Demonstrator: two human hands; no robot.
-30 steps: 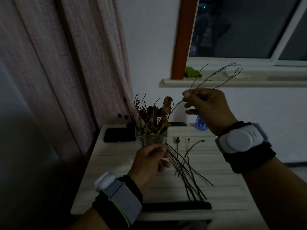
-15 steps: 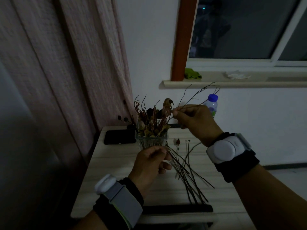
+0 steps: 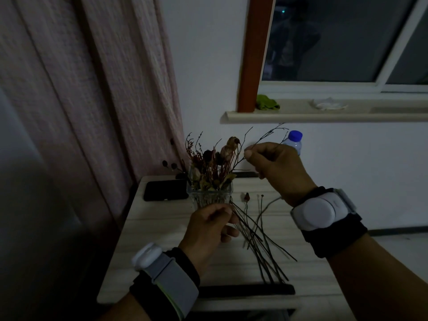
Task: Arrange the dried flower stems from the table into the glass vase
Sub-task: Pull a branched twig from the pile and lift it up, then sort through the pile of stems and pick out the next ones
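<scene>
In the head view the right hand (image 3: 275, 167), pinching a thin branching stem (image 3: 261, 140), has come down from window-sill height to just right of the glass vase (image 3: 209, 195), so I judge the stem about to go in among the flowers there. The left hand (image 3: 209, 228) curls around the upper ends of the loose stems (image 3: 259, 239) fanned on the desk (image 3: 162, 228), just in front of the vase.

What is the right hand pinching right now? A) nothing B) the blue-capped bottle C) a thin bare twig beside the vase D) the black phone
C: the right hand pinches a thin bare twig just right of the glass vase.
</scene>
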